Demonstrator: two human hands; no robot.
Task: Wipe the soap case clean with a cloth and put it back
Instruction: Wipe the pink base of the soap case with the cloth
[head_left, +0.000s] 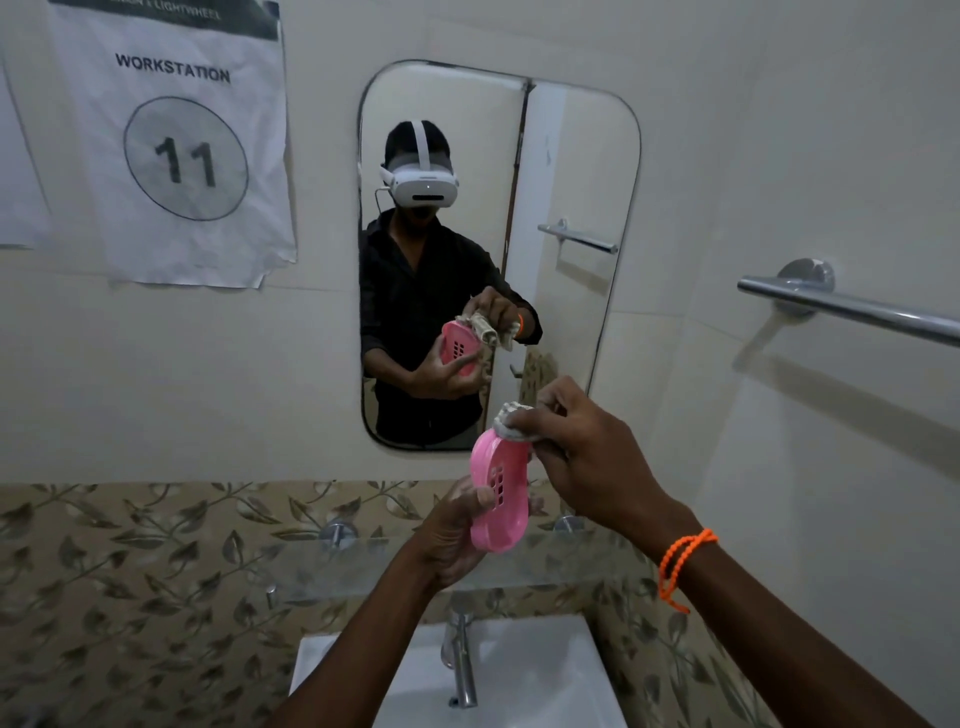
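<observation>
Cloth (511, 420), mostly hidden by right hand (587, 457), seemingly touches soap case (498, 488).

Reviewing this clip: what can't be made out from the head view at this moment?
- Cloth: mostly hidden inside the right hand, so its size and pattern are unclear.
- Pink soap case: its far face is turned away, and the left hand covers its lower edge; cleanliness cannot be judged.
- Sink: cut off by the bottom edge.
- Paper sign: top line is cropped and blurred.
</observation>
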